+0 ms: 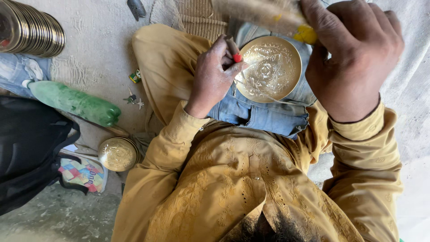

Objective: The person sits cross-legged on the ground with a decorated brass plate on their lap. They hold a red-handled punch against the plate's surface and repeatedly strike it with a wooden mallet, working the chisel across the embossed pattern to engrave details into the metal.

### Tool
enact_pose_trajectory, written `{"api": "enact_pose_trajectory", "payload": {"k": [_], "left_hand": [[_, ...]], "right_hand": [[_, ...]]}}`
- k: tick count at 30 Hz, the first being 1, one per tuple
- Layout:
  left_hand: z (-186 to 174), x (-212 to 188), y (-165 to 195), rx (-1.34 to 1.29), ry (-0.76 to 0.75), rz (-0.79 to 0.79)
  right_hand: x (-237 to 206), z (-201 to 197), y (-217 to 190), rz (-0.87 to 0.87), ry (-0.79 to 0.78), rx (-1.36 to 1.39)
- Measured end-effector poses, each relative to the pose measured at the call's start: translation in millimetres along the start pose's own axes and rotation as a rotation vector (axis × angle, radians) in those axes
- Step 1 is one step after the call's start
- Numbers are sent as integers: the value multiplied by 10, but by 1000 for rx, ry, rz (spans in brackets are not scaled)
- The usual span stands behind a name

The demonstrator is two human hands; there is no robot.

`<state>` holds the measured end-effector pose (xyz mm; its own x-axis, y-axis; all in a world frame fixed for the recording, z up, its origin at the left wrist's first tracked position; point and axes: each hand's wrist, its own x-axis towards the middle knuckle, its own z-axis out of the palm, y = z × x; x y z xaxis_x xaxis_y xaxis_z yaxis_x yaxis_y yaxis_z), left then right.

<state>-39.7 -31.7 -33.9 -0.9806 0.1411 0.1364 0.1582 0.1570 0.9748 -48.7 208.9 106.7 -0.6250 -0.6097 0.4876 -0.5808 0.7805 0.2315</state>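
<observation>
We see the round engraved brass plate resting on blue denim cloth across the lap, at about 1 o'clock in the view, with the left hand closed around a short red-banded punch whose tip meets the plate's rim at 9 o'clock. The right hand is clenched on a blurred wooden mallet with yellow tape. In our judgement, clean work requires keeping the punch steady and striking squarely.

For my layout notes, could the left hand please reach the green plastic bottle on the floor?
Probably yes: the green plastic bottle lies uncovered just beyond the left leg, though the left hand is holding a red-tipped metal tool.
</observation>
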Motion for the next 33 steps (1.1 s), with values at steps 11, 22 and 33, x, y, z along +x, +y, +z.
{"api": "enact_pose_trajectory", "payload": {"k": [11,22,33], "left_hand": [[-5,-24,99,-151,38,-89],[37,-32,280,-251,-29,-54],[449,199,207,-33,-363,111]], "right_hand": [[-229,-79,-30,83,-69,72],[-906,424,-582,954,-35,882],[-1030,847,-382,802,248,935]]}}
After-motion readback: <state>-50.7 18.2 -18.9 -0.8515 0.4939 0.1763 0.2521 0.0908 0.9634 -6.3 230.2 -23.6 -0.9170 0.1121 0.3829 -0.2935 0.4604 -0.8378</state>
